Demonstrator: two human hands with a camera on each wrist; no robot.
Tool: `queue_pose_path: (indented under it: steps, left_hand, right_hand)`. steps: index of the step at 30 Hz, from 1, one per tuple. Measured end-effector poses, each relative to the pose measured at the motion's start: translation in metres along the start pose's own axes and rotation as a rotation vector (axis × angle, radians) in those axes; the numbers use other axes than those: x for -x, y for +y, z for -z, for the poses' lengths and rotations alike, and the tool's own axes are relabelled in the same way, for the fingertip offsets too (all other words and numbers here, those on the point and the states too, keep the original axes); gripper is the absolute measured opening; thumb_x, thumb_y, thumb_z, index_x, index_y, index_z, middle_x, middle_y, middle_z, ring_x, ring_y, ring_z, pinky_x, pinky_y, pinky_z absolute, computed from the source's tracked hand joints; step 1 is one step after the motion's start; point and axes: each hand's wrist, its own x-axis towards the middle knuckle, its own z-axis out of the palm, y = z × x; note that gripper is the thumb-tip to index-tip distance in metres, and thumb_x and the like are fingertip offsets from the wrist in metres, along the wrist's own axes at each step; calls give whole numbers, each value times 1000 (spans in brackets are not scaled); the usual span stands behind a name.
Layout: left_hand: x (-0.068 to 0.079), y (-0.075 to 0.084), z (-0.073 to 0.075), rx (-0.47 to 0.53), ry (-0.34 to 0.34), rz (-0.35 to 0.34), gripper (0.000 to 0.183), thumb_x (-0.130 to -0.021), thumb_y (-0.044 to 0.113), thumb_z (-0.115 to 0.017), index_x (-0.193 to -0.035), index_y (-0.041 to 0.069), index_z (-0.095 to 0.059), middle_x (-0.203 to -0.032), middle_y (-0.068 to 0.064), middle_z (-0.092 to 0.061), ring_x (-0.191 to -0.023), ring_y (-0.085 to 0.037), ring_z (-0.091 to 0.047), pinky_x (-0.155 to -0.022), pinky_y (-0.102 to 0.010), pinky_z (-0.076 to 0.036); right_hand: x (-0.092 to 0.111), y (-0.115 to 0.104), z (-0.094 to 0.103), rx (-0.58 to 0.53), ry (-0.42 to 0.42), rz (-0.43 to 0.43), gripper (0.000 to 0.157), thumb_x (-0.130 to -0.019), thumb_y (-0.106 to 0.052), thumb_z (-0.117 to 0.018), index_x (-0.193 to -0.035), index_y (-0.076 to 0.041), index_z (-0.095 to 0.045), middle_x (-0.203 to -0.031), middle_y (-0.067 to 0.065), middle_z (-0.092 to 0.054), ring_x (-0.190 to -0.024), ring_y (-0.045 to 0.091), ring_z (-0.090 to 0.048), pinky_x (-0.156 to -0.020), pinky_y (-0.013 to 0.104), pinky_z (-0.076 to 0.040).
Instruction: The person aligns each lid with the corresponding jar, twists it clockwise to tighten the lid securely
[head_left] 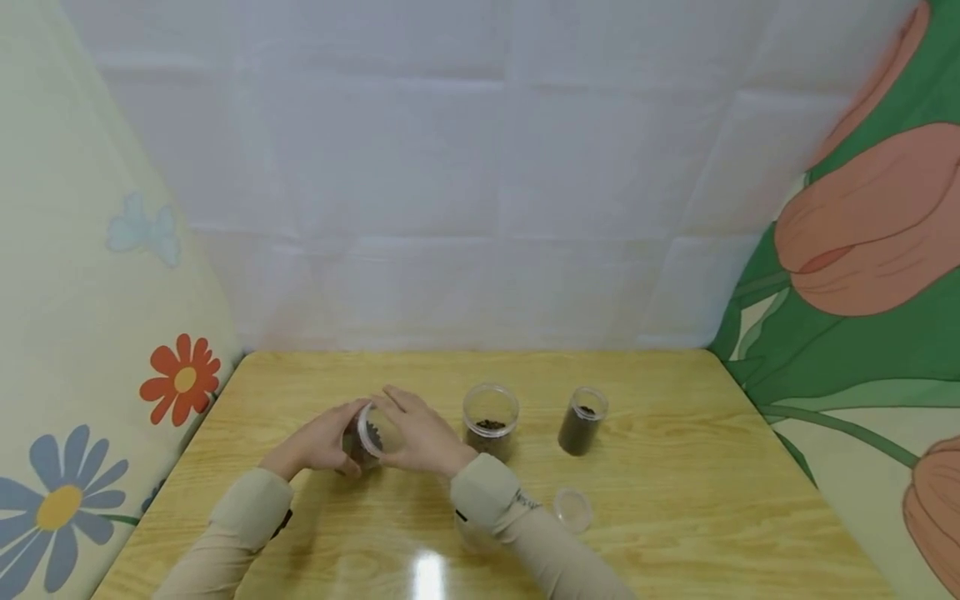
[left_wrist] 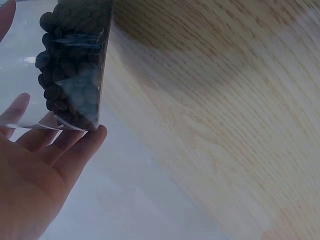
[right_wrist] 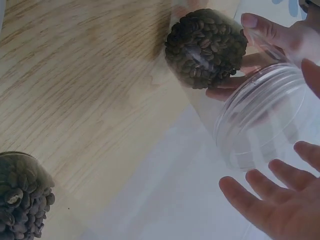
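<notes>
In the head view, my left hand [head_left: 324,440] grips a clear plastic jar [head_left: 363,433] at the left of the table, tipped with its mouth toward my right hand [head_left: 424,435]. Dark oval seeds [left_wrist: 75,65] are heaped at the jar's base end in the left wrist view. No lid covers the threaded rim [right_wrist: 252,100] in the right wrist view. There, the fingers of my right hand are spread beside the jar's mouth, holding nothing, while my left fingers [right_wrist: 227,92] wrap the jar's far side.
A wider clear jar [head_left: 491,408] with dark contents stands right of my hands. Further right is a narrower jar [head_left: 579,432] filled with dark material. A clear round lid [head_left: 573,510] lies nearer the front, beside my right sleeve [head_left: 517,517]. White sheeting [head_left: 480,208] hangs behind the table.
</notes>
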Motion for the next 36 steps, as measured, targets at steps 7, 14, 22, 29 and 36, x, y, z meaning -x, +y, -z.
queue_pose_path:
  steps: [7,14,22,29,36]
  left_hand:
    - [-2,2,1,-19,-13,16,101,-55,14,-86,-140,4,-31,-126,-17,-48,-109,-33,-48,-89,-55,-37]
    - [-3,1,1,-19,-14,0,98,-55,15,-86,-138,6,-34,-121,-11,-51,-105,-28,-50,-87,-52,-40]
    - [-2,0,1,1,-9,-3,98,-54,14,-86,-138,7,-34,-122,-14,-51,-106,-30,-50,-86,-53,-40]
    - [-2,1,2,15,-13,1,97,-54,13,-87,-136,11,-36,-122,-13,-51,-107,-31,-49,-88,-54,-39]
    - [-2,1,3,1,-15,-1,98,-55,13,-87,-138,9,-35,-125,-15,-49,-110,-32,-48,-89,-54,-37]
  right_hand:
    - [-2,-1,-3,-9,2,-63,75,-80,-40,-68,-141,-14,-33,-143,11,-32,-129,27,-33,-100,39,-34]
    - [-3,-5,-4,-15,49,-177,78,-78,-58,-59,-138,-12,-39,-132,11,-45,-114,28,-48,-88,39,-44]
    - [-1,-1,-1,-23,18,-90,83,-78,-48,-66,-143,-11,-29,-145,13,-27,-130,30,-29,-100,43,-33]
    - [0,2,5,19,-57,35,79,-79,-30,-71,-144,-16,-28,-147,11,-24,-134,25,-23,-106,39,-23]
    - [-2,1,3,36,-41,-25,74,-80,-38,-68,-142,-17,-33,-143,11,-33,-128,27,-34,-98,43,-36]
